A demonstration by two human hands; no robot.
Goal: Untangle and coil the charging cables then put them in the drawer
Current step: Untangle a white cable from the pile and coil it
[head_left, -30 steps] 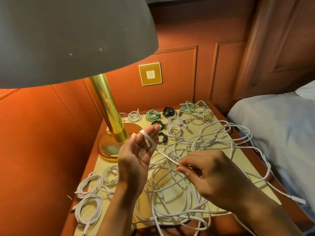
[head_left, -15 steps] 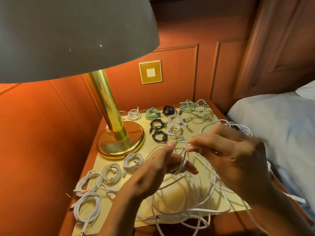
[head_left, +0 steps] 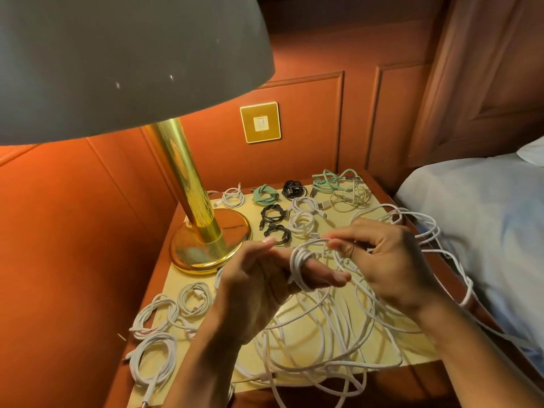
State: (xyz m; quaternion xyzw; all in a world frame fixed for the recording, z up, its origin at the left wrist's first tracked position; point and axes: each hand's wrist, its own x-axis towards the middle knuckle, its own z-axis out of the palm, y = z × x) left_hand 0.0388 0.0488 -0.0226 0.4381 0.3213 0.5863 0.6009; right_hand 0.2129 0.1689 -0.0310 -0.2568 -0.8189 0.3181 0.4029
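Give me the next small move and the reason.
Probably another wrap round the fingers: the right hand pinches the cable just beyond the coil wound on the left hand, and much of it lies loose on the table.

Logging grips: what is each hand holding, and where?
A white cable: wound round fingers of the left hand; the right hand pinches its strand just beside those loops.
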